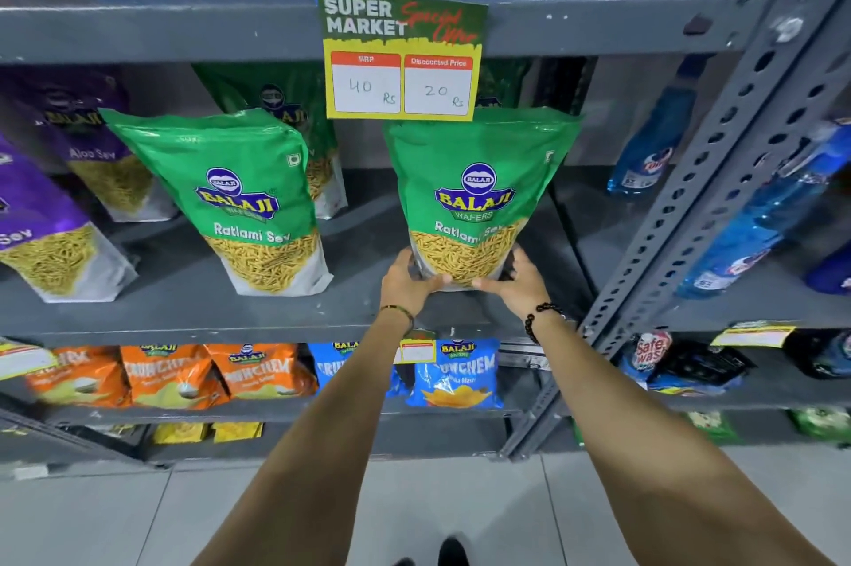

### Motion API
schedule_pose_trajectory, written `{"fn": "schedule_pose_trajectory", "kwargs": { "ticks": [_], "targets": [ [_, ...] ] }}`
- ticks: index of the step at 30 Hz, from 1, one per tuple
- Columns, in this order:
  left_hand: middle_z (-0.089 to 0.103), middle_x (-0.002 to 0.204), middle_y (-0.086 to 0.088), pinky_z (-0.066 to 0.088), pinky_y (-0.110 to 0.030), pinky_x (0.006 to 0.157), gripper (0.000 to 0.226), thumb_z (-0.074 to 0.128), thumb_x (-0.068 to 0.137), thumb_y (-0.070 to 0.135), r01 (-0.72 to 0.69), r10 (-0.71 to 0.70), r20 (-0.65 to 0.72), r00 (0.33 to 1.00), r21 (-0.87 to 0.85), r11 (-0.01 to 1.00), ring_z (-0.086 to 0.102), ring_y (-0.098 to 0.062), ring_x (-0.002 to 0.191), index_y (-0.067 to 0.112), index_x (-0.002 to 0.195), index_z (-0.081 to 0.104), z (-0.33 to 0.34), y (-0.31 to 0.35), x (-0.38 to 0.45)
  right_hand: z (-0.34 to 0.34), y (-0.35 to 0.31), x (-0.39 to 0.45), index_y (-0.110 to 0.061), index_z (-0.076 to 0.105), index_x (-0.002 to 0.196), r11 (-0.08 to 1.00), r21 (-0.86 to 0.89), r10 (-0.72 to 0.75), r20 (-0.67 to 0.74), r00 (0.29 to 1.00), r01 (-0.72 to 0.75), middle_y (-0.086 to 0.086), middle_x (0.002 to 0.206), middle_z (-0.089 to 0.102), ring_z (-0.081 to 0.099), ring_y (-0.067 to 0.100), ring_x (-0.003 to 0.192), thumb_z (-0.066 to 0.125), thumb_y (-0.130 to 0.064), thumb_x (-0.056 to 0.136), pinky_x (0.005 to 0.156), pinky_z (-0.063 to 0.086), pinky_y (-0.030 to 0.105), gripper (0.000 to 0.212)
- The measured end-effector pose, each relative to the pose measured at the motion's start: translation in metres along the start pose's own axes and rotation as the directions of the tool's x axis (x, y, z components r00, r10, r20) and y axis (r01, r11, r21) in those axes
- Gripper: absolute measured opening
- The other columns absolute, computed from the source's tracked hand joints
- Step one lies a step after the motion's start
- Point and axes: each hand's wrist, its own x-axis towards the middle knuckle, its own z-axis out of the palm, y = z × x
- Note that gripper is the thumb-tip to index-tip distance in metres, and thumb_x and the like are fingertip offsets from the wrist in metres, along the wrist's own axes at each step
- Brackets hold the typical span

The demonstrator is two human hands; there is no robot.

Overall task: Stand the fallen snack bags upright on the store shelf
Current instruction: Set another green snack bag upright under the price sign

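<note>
A green Ratlami Sev snack bag stands upright near the front of the grey middle shelf. My left hand grips its lower left corner and my right hand grips its lower right corner, thumbs across the front of its base. A second green snack bag stands upright to the left, leaning slightly. Another green bag stands behind it, partly hidden. Purple Aloo Sev bags stand at the far left.
A price sign hangs from the upper shelf edge just above the held bag. A perforated grey upright borders the right, with blue bottles beyond. Orange and blue chip bags fill the shelf below.
</note>
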Motion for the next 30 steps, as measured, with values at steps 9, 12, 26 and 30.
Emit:
{"fn": "schedule_pose_trajectory", "kwargs": {
  "ticks": [9,12,26,30],
  "targets": [
    [0.055,0.133,-0.012,0.042,-0.038,0.098,0.063,0.077,0.071,0.021,0.007,-0.007,0.027,1.0,0.007,1.0,0.051,-0.026,0.121,0.01,0.125,0.046,-0.003,0.001,-0.006,0.001,-0.002,-0.012,-0.015,0.041,0.135,0.996,0.091,-0.023,-0.015,1.0,0.024,0.007,0.134,0.056,0.052,0.023,0.122,0.082,-0.009,0.063,0.104,0.042,0.037,0.083],
    [0.054,0.134,-0.012,0.041,-0.041,0.1,0.064,0.076,0.072,0.021,0.006,-0.007,0.027,1.0,0.01,1.0,0.05,-0.028,0.122,0.01,0.126,0.045,-0.003,0.002,-0.006,0.001,-0.003,-0.013,-0.016,0.042,0.134,0.996,0.084,-0.017,-0.009,1.0,0.018,0.007,0.134,0.056,0.052,0.023,0.122,0.082,-0.01,0.064,0.104,0.042,0.039,0.081],
    [0.053,0.136,-0.012,0.039,-0.049,0.103,0.059,0.072,0.076,0.02,0.039,-0.039,0.011,0.999,0.007,0.999,0.048,-0.033,0.125,0.011,0.127,0.043,0.004,0.009,-0.003,0.001,-0.007,-0.007,-0.014,0.039,0.136,1.0,-0.005,0.007,-0.042,0.999,-0.008,0.009,0.136,0.054,0.051,0.028,0.124,0.079,-0.008,0.067,0.103,0.042,0.041,0.08],
    [0.053,0.136,-0.012,0.039,-0.05,0.102,0.058,0.071,0.076,0.021,0.047,-0.047,0.01,0.999,0.021,0.999,0.048,-0.033,0.124,0.012,0.127,0.043,0.005,0.009,-0.003,-0.001,-0.008,-0.006,-0.014,0.038,0.137,0.999,-0.039,0.016,-0.031,0.999,-0.018,0.009,0.137,0.053,0.05,0.028,0.125,0.08,-0.011,0.067,0.105,0.042,0.043,0.082]
  ]
}}
